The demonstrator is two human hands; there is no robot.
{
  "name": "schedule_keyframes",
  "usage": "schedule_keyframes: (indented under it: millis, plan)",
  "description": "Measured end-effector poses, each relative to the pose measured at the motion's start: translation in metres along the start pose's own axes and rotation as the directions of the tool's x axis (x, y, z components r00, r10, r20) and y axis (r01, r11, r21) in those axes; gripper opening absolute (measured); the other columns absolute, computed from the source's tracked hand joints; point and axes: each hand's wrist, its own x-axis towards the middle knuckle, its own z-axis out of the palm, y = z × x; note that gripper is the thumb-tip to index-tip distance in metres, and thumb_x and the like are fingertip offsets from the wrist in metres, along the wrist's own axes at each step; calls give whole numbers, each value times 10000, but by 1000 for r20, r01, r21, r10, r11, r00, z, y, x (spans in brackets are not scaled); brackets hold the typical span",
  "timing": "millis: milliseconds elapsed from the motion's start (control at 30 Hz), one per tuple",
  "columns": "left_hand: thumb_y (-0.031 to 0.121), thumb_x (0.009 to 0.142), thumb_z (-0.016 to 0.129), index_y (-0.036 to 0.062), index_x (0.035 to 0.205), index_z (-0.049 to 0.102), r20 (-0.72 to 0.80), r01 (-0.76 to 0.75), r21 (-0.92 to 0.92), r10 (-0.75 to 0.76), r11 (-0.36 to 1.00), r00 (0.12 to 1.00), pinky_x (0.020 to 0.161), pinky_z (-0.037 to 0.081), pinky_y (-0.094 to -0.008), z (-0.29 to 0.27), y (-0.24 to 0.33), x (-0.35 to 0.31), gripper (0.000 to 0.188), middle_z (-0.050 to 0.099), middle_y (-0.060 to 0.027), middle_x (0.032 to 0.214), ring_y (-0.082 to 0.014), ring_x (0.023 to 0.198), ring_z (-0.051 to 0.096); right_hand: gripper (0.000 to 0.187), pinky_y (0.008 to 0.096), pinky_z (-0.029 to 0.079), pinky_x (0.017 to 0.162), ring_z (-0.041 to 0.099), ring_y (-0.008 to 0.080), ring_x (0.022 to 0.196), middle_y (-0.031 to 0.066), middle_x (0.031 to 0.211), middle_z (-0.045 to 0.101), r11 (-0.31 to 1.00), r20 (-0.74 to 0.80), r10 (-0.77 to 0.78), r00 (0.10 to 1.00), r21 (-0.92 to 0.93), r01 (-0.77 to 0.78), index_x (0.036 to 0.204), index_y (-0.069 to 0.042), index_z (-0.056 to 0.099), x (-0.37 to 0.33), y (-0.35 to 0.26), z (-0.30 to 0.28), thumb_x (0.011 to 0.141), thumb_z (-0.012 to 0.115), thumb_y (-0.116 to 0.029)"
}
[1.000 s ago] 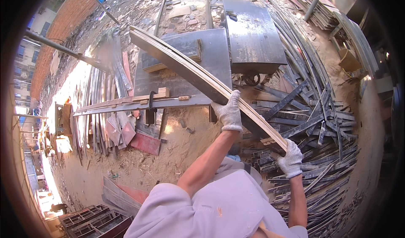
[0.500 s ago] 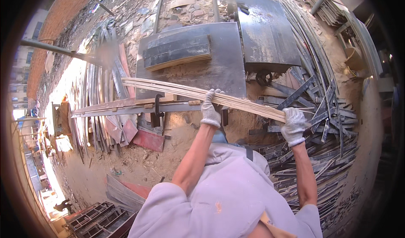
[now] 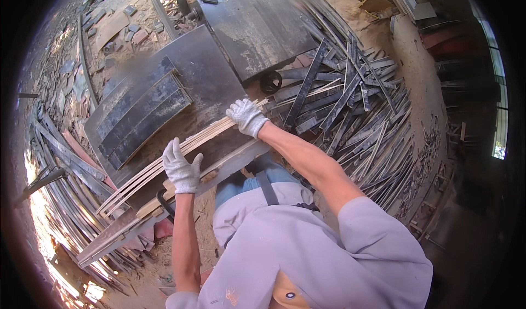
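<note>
A bundle of long, pale wooden strips [image 3: 211, 134] lies slantwise along the near side of a dark tabletop [image 3: 205, 57]. My gloved right hand [image 3: 246, 117] is closed round the bundle's right end. Farther left, my gloved left hand [image 3: 182, 166] is open at the strips' near side, fingers stretched out and thumb apart; whether its palm presses on them I cannot tell. Beyond the bundle, a stack of dark-faced boards [image 3: 145, 120] rests on the tabletop. A long straight rail [image 3: 230, 164] runs along the near edge, with a dark clamp [image 3: 163, 205] by my left wrist.
A second dark table [image 3: 257, 29] stands beyond on the right, with a black handwheel [image 3: 270, 82] below its edge. Loose dark strips [image 3: 350, 101] lie heaped at the right. More long strips [image 3: 66, 183] cover the ground at the left, and board scraps [image 3: 112, 29] lie at the far left.
My view has turned toward the right. The strips have come down from above the rail onto the tabletop. My left hand has let go and spread its fingers; my right still holds the end.
</note>
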Motion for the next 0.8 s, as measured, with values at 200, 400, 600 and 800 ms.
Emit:
schedule_keyframes:
  millis: [200, 400, 600, 800]
  plan:
    - [205, 704, 863, 88, 1221, 592, 342, -195, 157, 132, 968, 930, 858, 475, -503, 58, -63, 25, 595, 600, -137, 1103, -360, 1061, 586, 835, 508, 289, 1249, 438, 377, 1432, 187, 1464, 516, 928, -5, 129, 992, 353, -119, 1474, -67, 491, -8, -8, -20, 744, 838, -275]
    - [207, 681, 891, 87, 1281, 578, 293, -167, 167, 113, 972, 950, 947, 469, -496, 61, -57, 28, 687, 599, -141, 1148, -358, 1090, 586, 850, 383, 375, 1224, 457, 383, 1479, 275, 1559, 498, 202, 435, 568, 699, 749, -631, 1590, -1, 400, -65, 48, -8, 764, 598, 14]
    - [304, 622, 969, 62, 1391, 528, 251, -161, 157, 118, 974, 961, 1045, 442, -509, 54, -49, 26, 918, 599, -154, 1194, -370, 1146, 582, 930, 346, 316, 1262, 376, 298, 1556, 225, 1638, 438, 107, 548, 491, 678, 734, -671, 1630, 17, 329, -51, 20, -6, 731, 543, 118]
    - [278, 666, 933, 76, 1256, 580, 282, -161, 176, 107, 971, 954, 951, 457, -503, 53, -47, 27, 716, 606, -148, 1136, -363, 1100, 583, 924, 371, 339, 1257, 400, 317, 1542, 214, 1650, 424, 210, 391, 578, 716, 777, -593, 1640, -24, 319, -60, 24, 1, 770, 628, 20]
